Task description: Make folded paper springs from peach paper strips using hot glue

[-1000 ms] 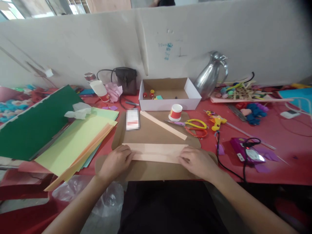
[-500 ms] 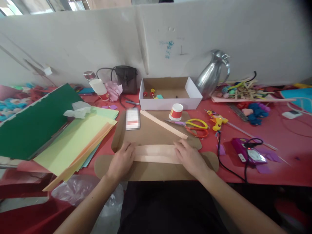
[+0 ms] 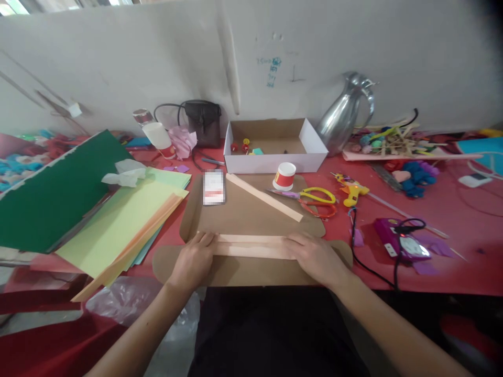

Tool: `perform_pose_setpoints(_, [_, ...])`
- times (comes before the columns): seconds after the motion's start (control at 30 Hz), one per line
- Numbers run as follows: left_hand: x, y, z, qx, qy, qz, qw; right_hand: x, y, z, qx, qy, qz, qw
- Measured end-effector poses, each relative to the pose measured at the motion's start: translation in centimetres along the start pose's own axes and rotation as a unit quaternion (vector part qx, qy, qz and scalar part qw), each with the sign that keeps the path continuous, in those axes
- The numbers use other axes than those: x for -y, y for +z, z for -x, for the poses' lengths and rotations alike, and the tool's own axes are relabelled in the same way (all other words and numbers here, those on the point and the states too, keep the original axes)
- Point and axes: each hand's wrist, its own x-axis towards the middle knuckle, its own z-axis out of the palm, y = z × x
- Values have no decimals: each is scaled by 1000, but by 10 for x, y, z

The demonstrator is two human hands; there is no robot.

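Note:
A peach-coloured paper sheet (image 3: 251, 251) lies lengthwise in front of me, its far edge folded over towards me into a narrow band. My left hand (image 3: 194, 260) grips its left end with bent fingers. At the other end, my right hand (image 3: 317, 257) pinches and presses the fold. Beneath it is a flattened brown cardboard box (image 3: 230, 217). A slim folded peach paper strip (image 3: 264, 198) rests slantwise on the cardboard beyond my hands. Scissors (image 3: 318, 195) with yellow and orange handles and a red-and-white paper cup (image 3: 284, 177) are near the strip's right end.
A white open box (image 3: 275, 163) holding small items stands at the back, beside a steel jug (image 3: 343, 118). Right are a yellow glue gun (image 3: 353, 195) and a purple corded device (image 3: 401, 241). Coloured paper sheets (image 3: 113, 225) and a green board (image 3: 55, 193) lie left.
The paper's far part has come over towards me, so the sheet looks narrower and creased. My right hand has turned flatter over its end. The camera view has shifted slightly.

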Motion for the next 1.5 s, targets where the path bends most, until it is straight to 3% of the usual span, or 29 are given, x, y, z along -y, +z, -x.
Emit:
perform_pose_setpoints(0.13, [-4, -8, 5, 13, 8, -1, 1000, 2, -6, 6, -9, -9, -45, 999])
perform_pose_setpoints(0.37, [-8, -11, 6, 19, 17, 10, 1000, 3, -7, 17, 12, -69, 9, 998])
perform_pose_setpoints(0.6, [-1, 2, 5, -70, -3, 52, 996, 5, -13, 11, 9, -35, -11, 999])
perform_pose_setpoints(0.8, [8, -3, 10, 9, 64, 29, 997, 6, -13, 13, -1, -32, 41, 999])
perform_pose_setpoints(1.1, [0, -25, 3, 14, 102, 72, 992, -3, -14, 9, 23, -145, 83, 986])
perform_pose_setpoints(1.3, [8, -15, 8, 1, 103, 36, 994, -7, -15, 7, 26, -113, 54, 992])
perform_pose_setpoints(1.5, [16, -13, 7, -18, 88, 59, 994, -14, -18, -5, 19, -31, -99, 994])
